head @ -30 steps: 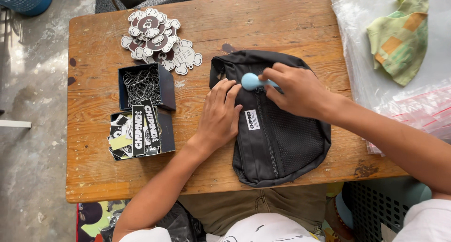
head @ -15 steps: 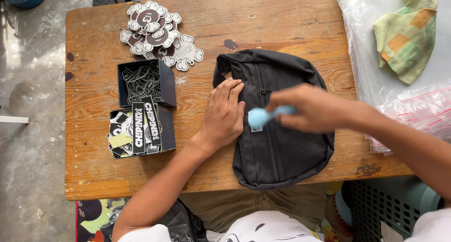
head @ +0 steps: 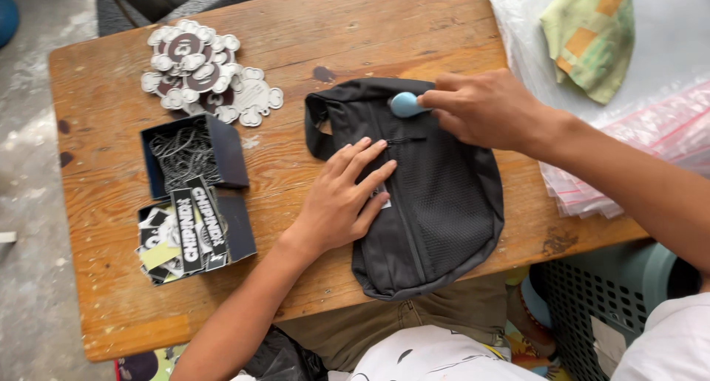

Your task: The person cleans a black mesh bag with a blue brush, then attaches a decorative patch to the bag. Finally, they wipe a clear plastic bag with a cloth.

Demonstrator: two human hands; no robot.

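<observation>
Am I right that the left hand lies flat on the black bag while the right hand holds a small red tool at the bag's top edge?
Not quite: the tool is light blue, not red, as the head view shows. The rest holds: the left hand lies flat on the black bag, and the right hand holds the tool at the bag's top edge.

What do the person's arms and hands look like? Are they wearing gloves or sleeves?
No gloves. Both the left hand and right hand are bare, with no rings, watch or bracelets showing. The forearms are bare too; a short white sleeve shows on the right arm.
</observation>
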